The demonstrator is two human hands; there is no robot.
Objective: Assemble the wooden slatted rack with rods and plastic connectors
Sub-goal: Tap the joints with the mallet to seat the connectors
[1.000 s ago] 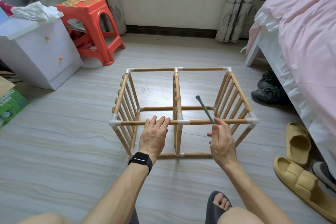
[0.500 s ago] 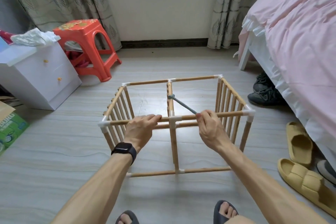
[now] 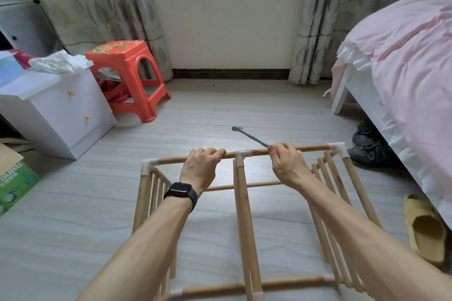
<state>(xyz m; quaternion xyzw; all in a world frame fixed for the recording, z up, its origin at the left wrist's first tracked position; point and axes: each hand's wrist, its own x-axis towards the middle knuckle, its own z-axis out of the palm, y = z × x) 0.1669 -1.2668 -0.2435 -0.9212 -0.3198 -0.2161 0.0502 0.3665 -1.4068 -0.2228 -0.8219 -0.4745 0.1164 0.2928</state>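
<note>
Since both hands bear on one top rod (image 3: 313,148), the left hand (image 3: 200,166) curled over it and the right hand (image 3: 286,164) gripping it with a thin hammer (image 3: 249,135) pinched alongside, we judge that a lift or twist could pull the rod from its white connector (image 3: 242,154) or let the hammer slip. We find the rack (image 3: 241,203) before the person, over the floor (image 3: 220,110) between cabinet (image 3: 61,110) and bed (image 3: 403,68), apparently tipped: pale wood, slatted ends, one centre divider, white joints at the visible corners.

Both hands gripping wooden rack's top rod (image 3: 310,148), left hand (image 3: 199,168), right hand (image 3: 287,164) also holding small hammer (image 3: 248,135)
</note>
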